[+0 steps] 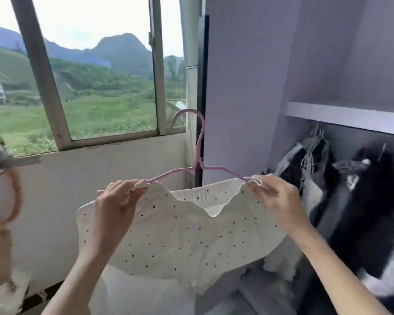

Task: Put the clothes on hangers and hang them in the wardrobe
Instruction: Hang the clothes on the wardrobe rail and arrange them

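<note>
A white top (182, 237) scattered with small dark dots hangs on a pink hanger (197, 155), held up at chest height in the middle of the view, in front of the gap between a window and an open wardrobe. The garment's two narrow shoulder straps sit on the hanger's sloping arms, and its scalloped neckline dips between them. The hanger's hook stands upright above the cloth, free of any rail.

The left hand (114, 201) pinches the left strap and the hanger end together, its fingers (125, 186) curled closed around them. The right hand (275, 196) grips the right strap and the other hanger end in the same way, fingers closed on the fabric.

To the right, the pale grey wardrobe (248, 87) stands open. A shelf (346, 114) crosses it, and beneath it dark black, grey and white clothes (350, 201) hang close together on hangers, just beside the right hand.

To the left, a window (43, 71) with a pale frame looks out on green fields and hills. Below it runs a plain light wall (89, 201).
</note>
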`<state>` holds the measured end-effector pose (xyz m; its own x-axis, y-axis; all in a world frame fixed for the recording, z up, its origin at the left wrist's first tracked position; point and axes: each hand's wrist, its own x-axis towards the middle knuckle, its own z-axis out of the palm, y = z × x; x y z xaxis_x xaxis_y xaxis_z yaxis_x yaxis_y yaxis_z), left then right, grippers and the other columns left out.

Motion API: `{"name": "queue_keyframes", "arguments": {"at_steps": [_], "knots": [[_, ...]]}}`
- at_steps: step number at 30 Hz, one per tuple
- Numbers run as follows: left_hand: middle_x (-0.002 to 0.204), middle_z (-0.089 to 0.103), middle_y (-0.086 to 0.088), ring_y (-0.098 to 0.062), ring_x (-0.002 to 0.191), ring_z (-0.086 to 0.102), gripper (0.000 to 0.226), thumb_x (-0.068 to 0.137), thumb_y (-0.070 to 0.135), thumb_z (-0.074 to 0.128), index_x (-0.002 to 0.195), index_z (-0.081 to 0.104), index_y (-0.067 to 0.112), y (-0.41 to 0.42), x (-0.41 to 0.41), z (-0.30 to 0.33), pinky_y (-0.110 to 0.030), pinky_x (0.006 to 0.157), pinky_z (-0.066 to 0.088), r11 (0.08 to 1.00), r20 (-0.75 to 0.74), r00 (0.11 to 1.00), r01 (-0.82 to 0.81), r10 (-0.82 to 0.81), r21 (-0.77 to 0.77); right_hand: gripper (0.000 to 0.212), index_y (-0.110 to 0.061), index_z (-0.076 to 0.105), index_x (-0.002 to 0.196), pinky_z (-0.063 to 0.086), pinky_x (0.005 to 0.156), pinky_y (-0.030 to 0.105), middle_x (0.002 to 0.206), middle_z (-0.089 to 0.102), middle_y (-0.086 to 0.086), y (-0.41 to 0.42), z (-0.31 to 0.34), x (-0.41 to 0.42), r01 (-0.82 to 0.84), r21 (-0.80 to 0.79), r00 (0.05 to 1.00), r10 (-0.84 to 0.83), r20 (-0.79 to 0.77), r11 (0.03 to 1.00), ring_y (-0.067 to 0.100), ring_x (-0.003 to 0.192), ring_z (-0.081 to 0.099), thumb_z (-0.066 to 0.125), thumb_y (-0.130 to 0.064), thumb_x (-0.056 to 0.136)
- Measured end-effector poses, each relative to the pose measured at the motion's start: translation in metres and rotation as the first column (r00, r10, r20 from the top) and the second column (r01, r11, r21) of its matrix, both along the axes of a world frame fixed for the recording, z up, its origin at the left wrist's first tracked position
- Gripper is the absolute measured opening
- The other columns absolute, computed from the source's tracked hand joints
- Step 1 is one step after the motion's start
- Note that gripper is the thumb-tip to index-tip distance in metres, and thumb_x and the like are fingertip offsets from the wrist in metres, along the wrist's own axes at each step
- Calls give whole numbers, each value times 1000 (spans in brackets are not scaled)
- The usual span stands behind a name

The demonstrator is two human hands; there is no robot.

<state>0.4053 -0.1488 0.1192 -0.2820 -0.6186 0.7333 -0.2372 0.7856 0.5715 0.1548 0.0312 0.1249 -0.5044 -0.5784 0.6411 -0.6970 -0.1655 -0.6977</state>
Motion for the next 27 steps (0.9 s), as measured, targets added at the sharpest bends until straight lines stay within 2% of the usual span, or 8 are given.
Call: {"name": "queue_keyframes", "arguments": {"at_steps": [2, 4, 8, 13, 17, 20, 23, 27], "knots": [[76, 61, 18, 8, 75, 47, 17, 80, 7, 69, 82, 71, 24, 9, -21, 1, -15, 78, 30, 999, 3, 1000, 27, -27, -42, 24, -23, 71, 91, 47, 76, 13, 84, 67, -3, 16, -2, 0, 69, -47, 997, -70, -21, 997, 6, 79, 62, 62, -43, 81], [72, 58, 18, 20, 78, 44, 8, 80, 11, 69, 82, 72, 19, 12, -38, -5, -18, 74, 30, 995, 8, 996, 85, -84, -56, 29, -23, 71, 93, 47, 73, 11, 82, 66, -6, 32, -5, 3, 124, -46, 992, -126, -33, 991, 3, 78, 62, 61, -46, 79], [72, 58, 29, 10, 70, 47, 17, 83, 24, 61, 87, 60, 40, 11, -73, -23, -25, 79, 29, 937, 14, 939, 342, -344, 76, 17, -29, 70, 93, 44, 71, 9, 83, 64, -19, 71, -10, 4, 229, -1, 973, -229, -19, 973, 0, 77, 61, 63, -33, 78], [61, 53, 15, -7, 65, 45, 11, 83, 36, 56, 79, 60, 46, 25, -137, -32, -38, 76, 32, 832, -52, 878, 468, -476, 296, 11, -33, 71, 91, 46, 78, 13, 91, 66, -12, 106, -5, -13, 388, 15, 921, -388, 32, 922, 1, 85, 62, 65, -26, 85], [53, 49, 10, -21, 66, 45, 12, 79, 49, 49, 76, 59, 43, 50, -196, -66, -47, 79, 37, 764, -9, 849, 480, -528, 432, 12, -34, 68, 91, 47, 80, 21, 89, 62, -12, 134, -24, -52, 493, 318, 849, -528, 28, 810, 2, 82, 59, 58, -27, 89], [46, 42, 12, -16, 57, 39, 27, 85, 42, 55, 61, 52, 30, 68, -232, -83, -52, 89, 37, 728, 85, 803, 483, -589, 487, 26, -22, 57, 67, 42, 60, 21, 62, 51, -12, 167, -29, -73, 409, 599, 837, -545, 54, 688, 3, 56, 49, 54, -35, 90], [59, 51, 3, -29, 67, 52, 27, 91, 29, 57, 68, 53, 16, 86, -275, -97, -35, 68, 40, 704, 237, 715, 472, -658, 531, 43, -16, 31, 58, 24, 49, 23, 56, 32, -6, 196, -38, -90, 366, 765, 810, -586, 18, 530, 9, 50, 29, 52, -36, 90], [98, 64, -8, -24, 83, 56, 14, 94, 22, 51, 103, 61, 22, 125, -331, -119, -23, 54, 36, 666, 496, 445, 514, -746, 540, 39, -17, 34, 62, 23, 49, 24, 59, 33, -6, 234, -65, -94, 353, 800, 691, -712, 127, 486, 9, 51, 31, 51, -38, 90]]}}
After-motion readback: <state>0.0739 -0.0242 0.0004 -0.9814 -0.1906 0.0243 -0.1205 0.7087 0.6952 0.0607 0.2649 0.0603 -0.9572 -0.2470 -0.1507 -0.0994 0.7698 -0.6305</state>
